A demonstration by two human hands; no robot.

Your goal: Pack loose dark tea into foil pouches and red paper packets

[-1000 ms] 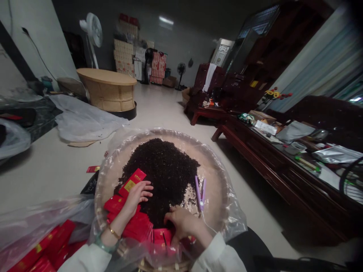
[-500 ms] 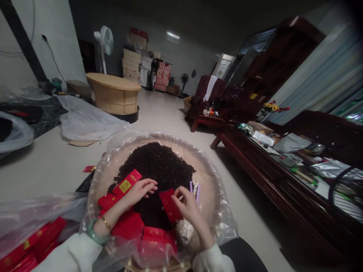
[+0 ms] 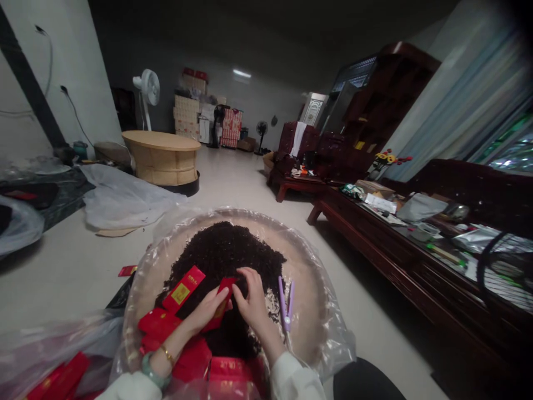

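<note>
A small red packet (image 3: 219,314) is held in my left hand (image 3: 206,309), thumb on its near face. My right hand (image 3: 254,303) is at the packet's upper edge, its thumb tip against or very near it and its other fingers apart. Both hands are above a heap of dark, dry, tea-like leaves (image 3: 227,247) in a round, plastic-lined basket (image 3: 310,266). On the heap's left side lies a red packet with a gold square (image 3: 183,290). More red packets (image 3: 191,355) lie near my left forearm. A purple hair-straightener-like clamp (image 3: 287,314) rests with its arms apart right of my right hand.
Clear plastic sheeting (image 3: 120,194) spreads over the floor at left. Beyond it stands a round wooden table (image 3: 162,158) beside a white fan (image 3: 149,89). A long dark wooden table (image 3: 375,261) covered with odds and ends runs along the right. More red packets (image 3: 62,378) are at lower left.
The small red packet has moved left from my right hand into my left hand. My two hands have come together. The purple clamp, partly hidden before, now shows in full.
</note>
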